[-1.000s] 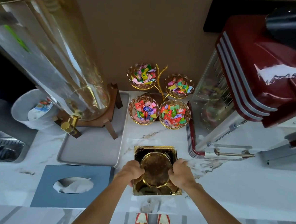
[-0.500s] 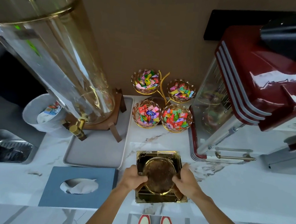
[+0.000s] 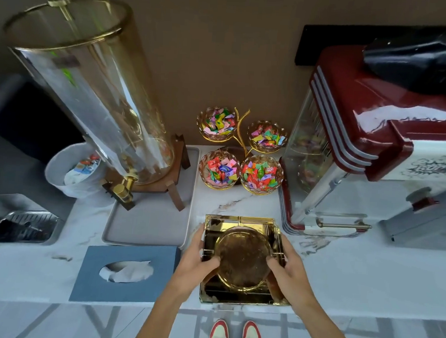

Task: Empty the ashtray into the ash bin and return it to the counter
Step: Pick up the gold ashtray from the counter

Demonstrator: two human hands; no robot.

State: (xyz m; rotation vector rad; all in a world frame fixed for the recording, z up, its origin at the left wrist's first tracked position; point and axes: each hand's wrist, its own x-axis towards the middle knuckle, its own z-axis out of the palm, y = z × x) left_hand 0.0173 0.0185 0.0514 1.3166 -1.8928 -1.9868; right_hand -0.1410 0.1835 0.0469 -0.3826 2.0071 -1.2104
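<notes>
You had both hands on the ashtray (image 3: pixel 243 260), a square gold-mirrored block with a round dished centre, sitting near the front edge of the marble counter (image 3: pixel 367 279).

Change over the last second: your grip moved from the near half of the tray up toward its middle. The left hand (image 3: pixel 197 262) was closed around the 9 o'clock side, thumb hooked over the rim of the dish, fingers wrapped down the outer wall. The right hand (image 3: pixel 286 271) mirrored it at 3 o'clock, thumb on the dish rim. The view also dropped closer to the counter.

Whether the ashtray had left the marble could not be read. Its near edge lay right at the counter lip, and no clear gap showed under it. Judgement: the grasp was set and the lift was just starting or about to.

Contents: the dish looked brown and smudged. No loose butts could be made out.

Surroundings by the clock, ashtray as centre:
- 12: four candy bowls (image 3: pixel 241 154) on a gold stand, apart from the tray.
- 9: blue tissue box (image 3: pixel 124 275), just beside your left wrist.
- 10–11: grey tray (image 3: pixel 152 224) carrying the glass dispenser (image 3: pixel 95 91).
- 2: red machine (image 3: pixel 373 118), close to the tray's far right corner.
- Far 9–10: white bin (image 3: pixel 71 168) beyond the counter end, already holding wrappers.

Judgement: this was the early stage, with nothing emptied yet. A heavy, slick block would want a level carry so ash stayed in the dish.
</notes>
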